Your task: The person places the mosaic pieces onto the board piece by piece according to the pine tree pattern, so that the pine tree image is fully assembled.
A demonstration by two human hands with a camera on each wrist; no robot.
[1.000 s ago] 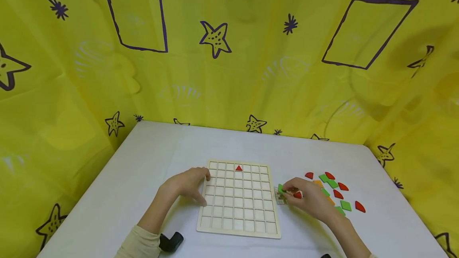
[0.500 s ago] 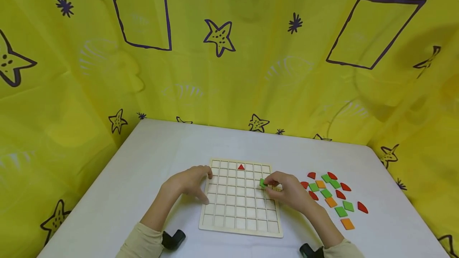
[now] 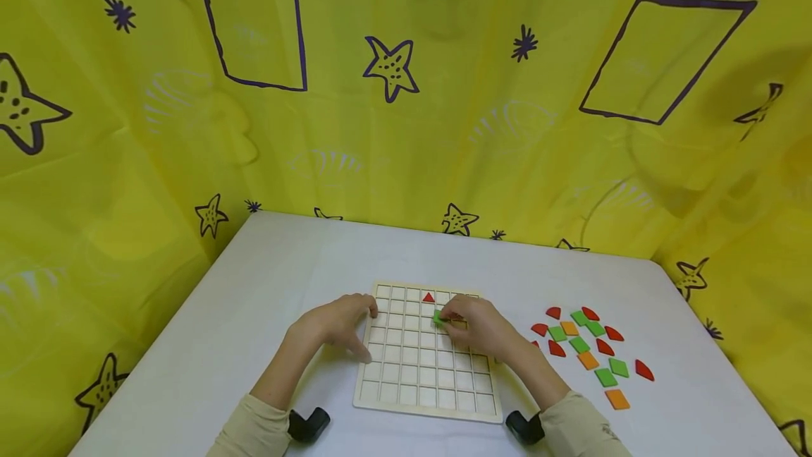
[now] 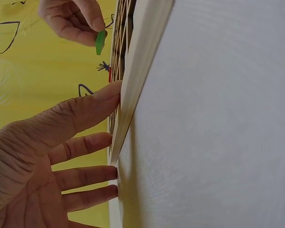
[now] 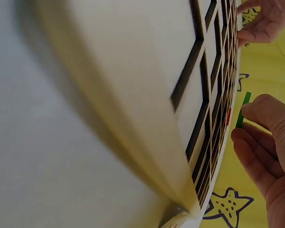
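Note:
A pale wooden grid board (image 3: 409,376) lies on the white table, with a red triangle tile (image 3: 428,297) in its far row. My right hand (image 3: 478,326) pinches a green tile (image 3: 438,318) between thumb and fingers above the far part of the board. In the right wrist view that green tile (image 5: 243,109) appears edge-on, apart from the cells. With fingers spread straight, my left hand (image 3: 336,323) rests at the board's left edge. Its thumb (image 4: 102,95) touches the wooden rim (image 4: 142,57) in the left wrist view.
Right of the board lie scattered loose tiles: several red quarter-circles (image 3: 644,370), several green squares (image 3: 605,377) and several orange squares (image 3: 617,399). A yellow patterned curtain (image 3: 406,139) hangs behind the white table (image 3: 298,252).
My right hand has carried the green tile left from beside the board to over its far rows. The small grid piece beside the board is now out of sight. My left hand stays put.

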